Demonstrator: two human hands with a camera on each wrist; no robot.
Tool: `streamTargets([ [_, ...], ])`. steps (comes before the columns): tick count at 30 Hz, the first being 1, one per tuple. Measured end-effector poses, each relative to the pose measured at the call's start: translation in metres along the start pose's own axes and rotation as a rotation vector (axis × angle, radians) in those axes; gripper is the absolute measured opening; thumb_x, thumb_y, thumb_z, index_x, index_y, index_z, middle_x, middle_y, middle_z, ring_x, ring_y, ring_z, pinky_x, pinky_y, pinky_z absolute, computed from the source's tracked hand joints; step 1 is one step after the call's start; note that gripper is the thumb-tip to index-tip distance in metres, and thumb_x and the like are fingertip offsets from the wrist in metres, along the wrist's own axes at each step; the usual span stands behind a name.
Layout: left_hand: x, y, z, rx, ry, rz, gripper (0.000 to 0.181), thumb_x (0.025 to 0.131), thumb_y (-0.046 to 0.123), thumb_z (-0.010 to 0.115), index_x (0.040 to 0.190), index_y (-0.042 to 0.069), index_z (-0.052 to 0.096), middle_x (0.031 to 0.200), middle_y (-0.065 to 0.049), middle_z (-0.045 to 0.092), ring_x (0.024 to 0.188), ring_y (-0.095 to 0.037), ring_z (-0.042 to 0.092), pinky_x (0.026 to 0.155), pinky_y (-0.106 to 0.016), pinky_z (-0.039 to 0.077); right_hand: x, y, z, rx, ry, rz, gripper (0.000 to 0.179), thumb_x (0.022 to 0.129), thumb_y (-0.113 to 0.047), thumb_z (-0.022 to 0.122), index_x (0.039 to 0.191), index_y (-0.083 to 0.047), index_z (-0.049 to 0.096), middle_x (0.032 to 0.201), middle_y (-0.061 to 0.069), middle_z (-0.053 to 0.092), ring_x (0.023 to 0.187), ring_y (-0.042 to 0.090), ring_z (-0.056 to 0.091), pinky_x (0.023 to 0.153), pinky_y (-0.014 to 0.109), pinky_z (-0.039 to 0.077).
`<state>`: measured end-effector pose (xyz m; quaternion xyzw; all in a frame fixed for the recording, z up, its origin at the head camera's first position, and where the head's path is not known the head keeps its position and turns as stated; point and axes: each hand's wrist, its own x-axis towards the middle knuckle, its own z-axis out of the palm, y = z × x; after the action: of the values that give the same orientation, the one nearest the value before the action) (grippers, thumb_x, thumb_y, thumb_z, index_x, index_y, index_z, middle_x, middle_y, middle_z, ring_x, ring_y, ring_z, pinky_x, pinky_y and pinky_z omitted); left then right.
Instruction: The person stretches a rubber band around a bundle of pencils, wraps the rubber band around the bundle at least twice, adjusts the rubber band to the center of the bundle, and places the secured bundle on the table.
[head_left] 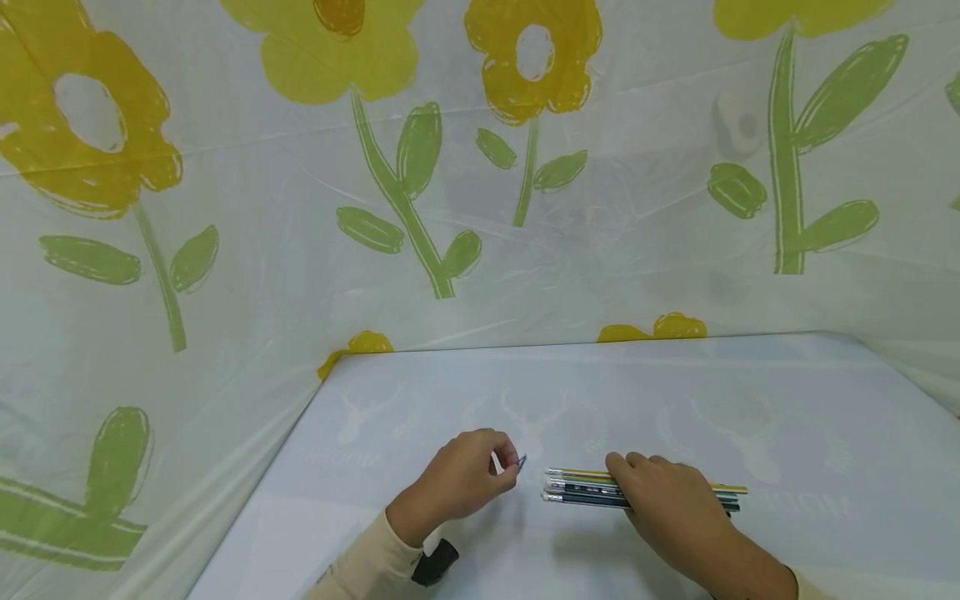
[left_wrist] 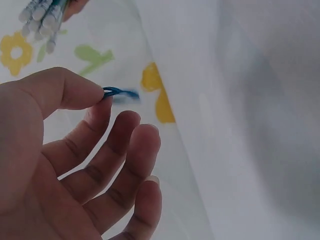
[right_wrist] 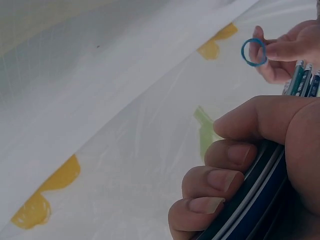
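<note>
A bundle of several pencils [head_left: 585, 489] lies sideways in the grip of my right hand [head_left: 671, 508], fingers curled round the middle. Their white eraser ends [left_wrist: 40, 22] point toward the left hand, and the other ends stick out past the right palm. My left hand [head_left: 467, 477] pinches a small blue rubber band [right_wrist: 253, 52] between thumb and index finger. In the right wrist view the band shows as a round loop; in the left wrist view it looks thin and twisted. The left hand's other fingers [left_wrist: 142, 155] are loosely bent. A short gap separates the band from the erasers.
Both hands are over a white table [head_left: 360, 492] with faint deer-head prints. A white curtain [head_left: 600, 250] with yellow flowers and green leaves hangs behind the table and along its left side. A black strap piece [head_left: 435, 562] shows at the left wrist.
</note>
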<state>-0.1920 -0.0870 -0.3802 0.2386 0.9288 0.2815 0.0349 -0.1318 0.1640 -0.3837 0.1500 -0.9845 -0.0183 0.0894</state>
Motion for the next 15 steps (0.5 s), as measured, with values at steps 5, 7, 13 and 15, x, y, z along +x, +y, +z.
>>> streamTargets([
  [5, -0.004, 0.011, -0.001, -0.006, 0.002, 0.024, 0.012, 0.085, 0.013, 0.067, 0.078, 0.022, 0.064, 0.072, 0.012, 0.060, 0.058, -0.002, 0.050, 0.049, -0.022, 0.041, 0.000, 0.000, 0.000, 0.009, -0.009, 0.000, 0.035, 0.076, -0.015, 0.085, 0.101, -0.017, 0.060, 0.080, -0.004, 0.063, 0.067, 0.012, 0.054, 0.059, 0.032, 0.052],
  [7, -0.006, 0.015, -0.001, -0.005, 0.001, 0.036, 0.013, 0.083, 0.012, 0.066, 0.076, 0.022, 0.063, 0.070, 0.011, 0.059, 0.058, -0.002, 0.049, 0.048, -0.022, 0.041, 0.000, 0.001, 0.000, 0.008, -0.006, -0.001, 0.036, 0.076, -0.015, 0.085, 0.101, -0.017, 0.060, 0.080, -0.004, 0.063, 0.067, 0.012, 0.054, 0.059, 0.032, 0.052],
  [13, -0.008, 0.020, 0.000, 0.036, 0.014, 0.095, 0.014, 0.082, 0.014, 0.066, 0.075, 0.023, 0.060, 0.070, 0.015, 0.055, 0.061, 0.001, 0.048, 0.050, -0.020, 0.040, 0.000, 0.001, 0.001, 0.004, -0.005, 0.001, 0.036, 0.076, -0.016, 0.085, 0.101, -0.017, 0.060, 0.080, -0.005, 0.063, 0.066, 0.012, 0.053, 0.059, 0.032, 0.051],
  [15, -0.008, 0.020, 0.001, 0.043, 0.019, 0.104, 0.014, 0.082, 0.016, 0.068, 0.075, 0.024, 0.059, 0.070, 0.015, 0.055, 0.061, 0.001, 0.047, 0.049, -0.019, 0.039, 0.000, 0.001, 0.001, 0.003, -0.004, 0.002, 0.036, 0.076, -0.015, 0.086, 0.101, -0.017, 0.060, 0.079, -0.005, 0.063, 0.065, 0.012, 0.053, 0.058, 0.031, 0.051],
])
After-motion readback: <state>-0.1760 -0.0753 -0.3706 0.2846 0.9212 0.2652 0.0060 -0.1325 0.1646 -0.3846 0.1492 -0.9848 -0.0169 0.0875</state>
